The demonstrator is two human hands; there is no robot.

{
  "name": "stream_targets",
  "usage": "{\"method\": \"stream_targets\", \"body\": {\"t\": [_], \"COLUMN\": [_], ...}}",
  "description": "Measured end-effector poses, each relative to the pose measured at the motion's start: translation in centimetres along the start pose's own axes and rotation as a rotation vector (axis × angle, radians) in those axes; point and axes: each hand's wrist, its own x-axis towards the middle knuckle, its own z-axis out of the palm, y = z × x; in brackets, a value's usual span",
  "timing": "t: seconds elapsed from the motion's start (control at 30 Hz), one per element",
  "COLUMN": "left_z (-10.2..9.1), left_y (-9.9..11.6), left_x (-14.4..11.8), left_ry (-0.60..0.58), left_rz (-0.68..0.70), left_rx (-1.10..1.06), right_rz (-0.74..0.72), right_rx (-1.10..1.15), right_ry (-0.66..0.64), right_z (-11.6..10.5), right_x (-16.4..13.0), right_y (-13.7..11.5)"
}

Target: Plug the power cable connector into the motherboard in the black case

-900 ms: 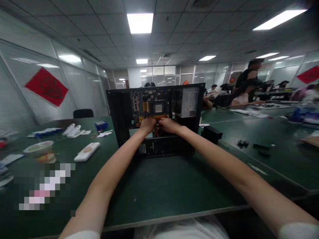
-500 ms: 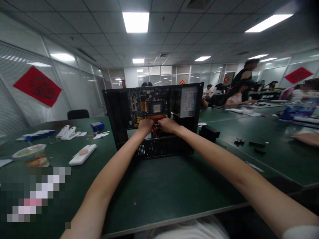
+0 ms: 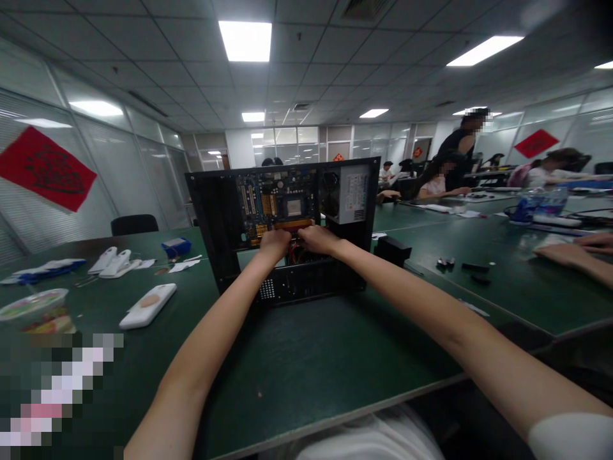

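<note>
A black computer case (image 3: 316, 278) stands on the table with its open side facing me. Inside it are a motherboard (image 3: 258, 198) and, at the upper right, a silver power supply (image 3: 353, 195). My left hand (image 3: 275, 243) and my right hand (image 3: 318, 241) are close together at the lower edge of the motherboard, fingers curled closed. Just above them runs an orange strip (image 3: 293, 225), apparently memory slots. Whatever the fingertips grip is hidden by the hands. Below and between them, red and dark cables (image 3: 299, 254) show.
Left on the green table (image 3: 335, 358) are a white phone-like device (image 3: 148, 306), a plastic cup (image 3: 38, 310), a blue box (image 3: 175, 248) and white papers. Right of the case sits a black block (image 3: 393, 251), with small black parts (image 3: 475, 268) beyond. Another person's hands (image 3: 569, 252) rest at far right.
My view has turned slightly right, so everything shifts left. Both hands stay at the same spot inside the case. More of the other person's hands shows at right.
</note>
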Motion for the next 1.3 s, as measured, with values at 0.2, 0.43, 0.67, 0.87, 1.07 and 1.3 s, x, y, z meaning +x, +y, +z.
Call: {"method": "stream_targets", "body": {"t": [0.2, 0.43, 0.67, 0.87, 1.07, 1.3], "left_z": [-0.4, -1.1, -0.7, -1.0, -1.1, -0.3], "left_y": [0.3, 0.8, 0.4, 0.4, 0.6, 0.6], "left_x": [-0.3, -0.6, -0.7, -0.3, -0.5, -0.3], "left_ry": [-0.019, -0.050, -0.019, 0.016, -0.013, -0.001], "left_rz": [0.005, -0.007, 0.000, -0.051, -0.077, -0.066], "left_rx": [0.013, 0.017, -0.005, -0.100, -0.112, -0.097], "right_rz": [-0.022, -0.009, 0.007, 0.012, 0.031, 0.063], "right_rx": [0.009, 0.018, 0.061, 0.107, 0.163, 0.206], "right_ry": [-0.002, -0.012, -0.020, -0.014, 0.000, 0.010], "right_z": [0.2, 0.3, 0.5, 0.7, 1.4, 1.3], "right_x": [-0.1, 0.3, 0.8, 0.8, 0.3, 0.0], "right_y": [0.1, 0.0, 0.0, 0.1, 0.5, 0.6]}}
